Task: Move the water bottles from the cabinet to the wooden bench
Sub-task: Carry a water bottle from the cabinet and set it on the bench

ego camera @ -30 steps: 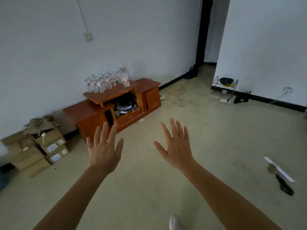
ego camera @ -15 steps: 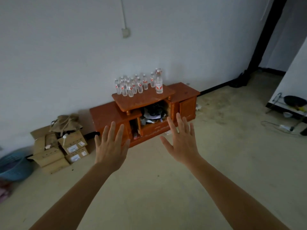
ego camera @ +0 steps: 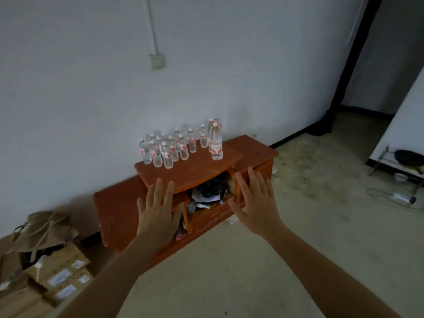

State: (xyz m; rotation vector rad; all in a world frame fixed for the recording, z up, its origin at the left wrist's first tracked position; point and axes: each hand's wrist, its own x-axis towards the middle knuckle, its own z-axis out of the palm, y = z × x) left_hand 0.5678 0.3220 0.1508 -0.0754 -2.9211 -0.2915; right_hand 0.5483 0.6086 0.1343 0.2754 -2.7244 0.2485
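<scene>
Orange-brown lacquered wood, one low cabinet (ego camera: 195, 171), standing against the white wall (ego camera: 80, 99) at the centre of the frame in the head view, with a raised middle top and lower wings to either side. Item: water bottles (ego camera: 168, 150), clear plastic with red-and-white labels, all upright on the raised top along its back edge. Most are small and clustered toward the left end. A few stand further right, and the taller bottle (ego camera: 216, 145) stands foremost at the right of the group. Item: an open middle compartment under the top, holding a dark bag and loose papers (ego camera: 207, 191). Item: left hand (ego camera: 158, 214), lower centre, back toward the viewer, fingers straight and slightly spread, holding nothing. It overlaps the cabinet's left front in the picture. Item: right hand (ego camera: 257, 203), just right of centre, likewise flat and spread with the thumb out, holding nothing. It overlaps the cabinet's right door, and neither hand touches a bottle. Item: cardboard boxes (ego camera: 59, 271) with white labels, stacked on the floor at lower left, with a brown cloth bag (ego camera: 43, 228) slumped on them. Item: a wall socket (ego camera: 157, 61) at upper centre, fed by a conduit running up the wall. Item: pale, stained floor (ego camera: 298, 226). Item: a wire rack carrying a dark pan (ego camera: 408, 157) at the right edge, with a cable and plug strip (ego camera: 401, 197) lying before it.
</scene>
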